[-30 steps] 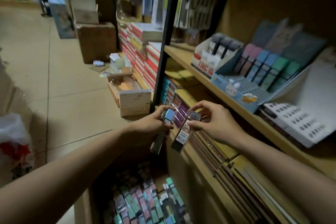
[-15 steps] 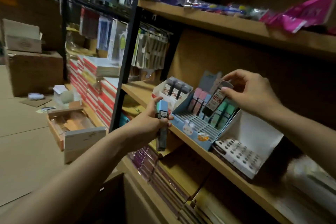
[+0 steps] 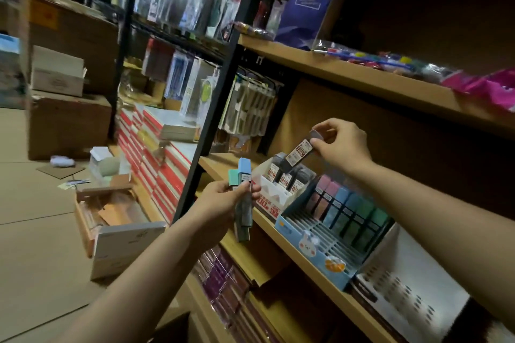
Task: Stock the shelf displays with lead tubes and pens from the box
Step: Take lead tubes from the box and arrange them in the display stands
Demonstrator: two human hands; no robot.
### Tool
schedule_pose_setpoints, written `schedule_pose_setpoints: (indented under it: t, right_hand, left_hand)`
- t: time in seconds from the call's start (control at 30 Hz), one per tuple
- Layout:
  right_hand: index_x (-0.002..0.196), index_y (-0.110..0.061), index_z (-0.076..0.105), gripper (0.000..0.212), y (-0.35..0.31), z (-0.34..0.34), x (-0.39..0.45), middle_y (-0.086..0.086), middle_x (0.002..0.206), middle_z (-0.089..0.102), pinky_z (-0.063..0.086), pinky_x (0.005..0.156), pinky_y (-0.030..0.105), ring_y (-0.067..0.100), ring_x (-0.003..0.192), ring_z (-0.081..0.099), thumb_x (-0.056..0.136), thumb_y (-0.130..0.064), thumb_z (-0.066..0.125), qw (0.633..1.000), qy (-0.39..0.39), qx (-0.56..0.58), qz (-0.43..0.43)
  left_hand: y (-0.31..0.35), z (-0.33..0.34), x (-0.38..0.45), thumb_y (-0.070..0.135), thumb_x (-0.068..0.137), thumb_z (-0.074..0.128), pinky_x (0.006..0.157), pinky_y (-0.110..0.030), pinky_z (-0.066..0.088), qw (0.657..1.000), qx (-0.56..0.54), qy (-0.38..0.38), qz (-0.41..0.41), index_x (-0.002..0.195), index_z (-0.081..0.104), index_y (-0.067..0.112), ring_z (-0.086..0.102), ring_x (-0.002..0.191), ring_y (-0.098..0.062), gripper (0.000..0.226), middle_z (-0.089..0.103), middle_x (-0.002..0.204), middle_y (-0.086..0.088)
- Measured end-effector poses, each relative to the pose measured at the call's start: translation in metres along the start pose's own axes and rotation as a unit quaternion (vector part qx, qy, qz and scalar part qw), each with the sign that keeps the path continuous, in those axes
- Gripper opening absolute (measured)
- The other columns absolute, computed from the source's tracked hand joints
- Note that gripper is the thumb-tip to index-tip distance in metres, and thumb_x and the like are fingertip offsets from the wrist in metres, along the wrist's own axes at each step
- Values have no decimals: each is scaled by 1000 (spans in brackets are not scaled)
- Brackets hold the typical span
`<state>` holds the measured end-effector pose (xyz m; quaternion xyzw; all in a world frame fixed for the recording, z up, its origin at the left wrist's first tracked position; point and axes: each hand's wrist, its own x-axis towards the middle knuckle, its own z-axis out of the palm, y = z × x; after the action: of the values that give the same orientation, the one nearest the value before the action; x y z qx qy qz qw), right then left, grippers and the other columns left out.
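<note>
Left of the white display box (image 3: 274,192) on the wooden shelf (image 3: 306,256), the left hand (image 3: 223,203) has its grip wrapped round two upright lead tubes (image 3: 242,198), one green-capped, one blue-capped. Over that box, the right hand (image 3: 338,145) pinches the top of a tilted black lead tube (image 3: 298,154), its lower end among the black tubes standing inside. Just right of the box sits a blue display tray (image 3: 315,252) with pastel tubes.

The word "BASKETBALL" stands in pale letters on the dark blue package (image 3: 309,0), which stands on the upper wooden shelf (image 3: 348,75). Other labels are too blurred to read.
</note>
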<state>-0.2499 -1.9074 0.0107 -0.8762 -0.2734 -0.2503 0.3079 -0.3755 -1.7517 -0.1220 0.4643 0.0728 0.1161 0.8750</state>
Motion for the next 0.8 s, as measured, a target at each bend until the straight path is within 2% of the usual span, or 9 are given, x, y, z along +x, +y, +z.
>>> schedule_pose_setpoints:
  t: [0.07,0.1,0.27,0.53,0.67,0.8]
  right_hand:
    - [103,-18,71,18,-2,22,6,-1,94,68,50,66,22,11,83,62,86,-14,72,1000,-5,-13,-4]
    - [104,-17,71,19,-3,32,9,0,96,68,49,68,23,13,85,62,86,-15,72,1000,-6,-22,-5]
    - [106,-17,69,19,5,67,21,5,104,67,53,75,31,19,92,63,88,-12,70,998,-39,-51,-15]
    - [99,-20,70,16,22,98,27,1,95,69,59,77,39,19,89,66,84,-22,75,988,-94,-120,-16]
    - [91,-23,68,13,25,106,24,-3,94,62,47,70,33,18,86,59,84,-32,73,974,-59,-209,-63]
    - [99,-22,69,18,27,107,20,-3,98,54,39,71,31,19,89,56,88,-36,68,969,-48,-230,-81]
  left_hand:
    - [3,-4,2,13,97,51,63,-24,56,1000,-6,12,1,111,61,1,71,74,-10,21,73,93,-9]
    - [3,-6,3,13,97,51,63,-24,56,1000,-3,17,1,112,61,1,71,74,-10,22,72,93,-8]
    - [-3,-18,8,17,97,53,74,-27,53,999,27,35,1,114,61,5,68,84,-13,23,72,94,-6]
    - [-7,-45,21,20,97,54,81,-33,52,996,51,77,2,113,61,7,63,95,-21,22,67,99,-10]
    - [-11,-44,23,19,97,55,84,-36,51,996,53,68,5,107,61,9,63,93,-20,16,67,95,-8]
    - [-14,-42,22,19,96,55,86,-36,53,997,52,47,15,112,61,10,65,95,-20,19,69,96,-7]
